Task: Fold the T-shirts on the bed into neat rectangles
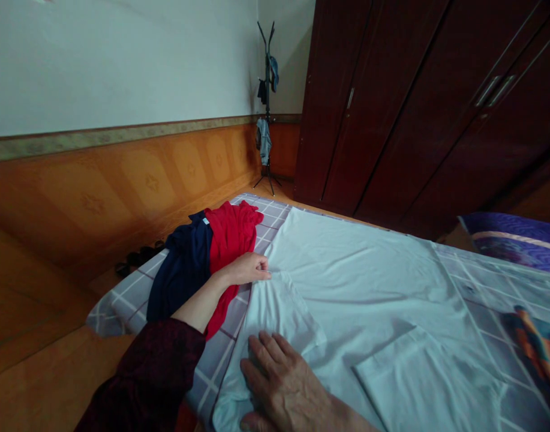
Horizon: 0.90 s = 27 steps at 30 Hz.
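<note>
A pale, light-coloured shirt (360,264) lies spread over the bed, with one sleeve folded in on the left and another at the lower right. At the shirt's left edge, by the folded sleeve, my left hand (249,268) pinches the fabric. My right hand (283,384) rests on the shirt lower down, palm down with the fingers spread. Past my left forearm lie a red garment (234,231) and a dark blue garment (180,264), bunched together.
The bed has a grey checked cover (131,294). A black coat rack (268,102) with items on it stands in the corner, beside a dark red wardrobe (382,108). Purple bedding (513,243) and an orange-blue patterned cloth (535,342) lie at the right. Dark shoes (137,258) are left of the bed.
</note>
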{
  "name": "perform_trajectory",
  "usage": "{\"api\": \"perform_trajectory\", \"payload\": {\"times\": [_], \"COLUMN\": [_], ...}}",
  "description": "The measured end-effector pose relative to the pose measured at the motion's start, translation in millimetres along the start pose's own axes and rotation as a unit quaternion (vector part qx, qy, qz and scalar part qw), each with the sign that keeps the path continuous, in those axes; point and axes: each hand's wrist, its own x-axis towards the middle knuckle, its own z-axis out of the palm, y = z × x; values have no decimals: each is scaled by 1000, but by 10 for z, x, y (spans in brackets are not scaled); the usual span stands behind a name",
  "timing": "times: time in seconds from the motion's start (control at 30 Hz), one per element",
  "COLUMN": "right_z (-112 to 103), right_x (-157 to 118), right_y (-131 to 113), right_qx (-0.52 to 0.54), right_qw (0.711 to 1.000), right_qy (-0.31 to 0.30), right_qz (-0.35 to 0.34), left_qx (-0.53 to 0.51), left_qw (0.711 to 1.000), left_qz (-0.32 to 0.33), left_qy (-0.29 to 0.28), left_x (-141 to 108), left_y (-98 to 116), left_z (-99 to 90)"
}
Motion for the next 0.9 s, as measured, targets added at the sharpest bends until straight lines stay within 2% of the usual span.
{"api": "perform_trajectory", "payload": {"times": [0.13,0.2,0.27,0.4,0.53,0.63,0.77,0.9], "right_z": [2,21,49,62,57,121,210,159], "right_x": [33,34,35,52,35,10,12,7], "right_y": [-35,-37,-28,0,32,66,84,62], "right_qx": [4,6,-3,-2,7,-12,-31,-44], "right_qw": [999,999,999,999,999,1000,998,998], "right_qy": [-18,-7,5,-14,7,27,41,34], "right_qz": [40,46,44,40,36,9,-20,-10], "left_qx": [54,74,95,145,164,181,197,209], "left_qw": [997,993,990,981,975,967,965,967], "left_qz": [4,13,41,118,144,173,136,116], "left_qy": [53,89,100,48,34,-37,-106,-90], "left_x": [-92,-132,-152,-129,-122,-169,-206,-175], "left_y": [120,218,314,420,453,471,445,411], "left_z": [-63,-76,-55,60,154,209,278,328]}}
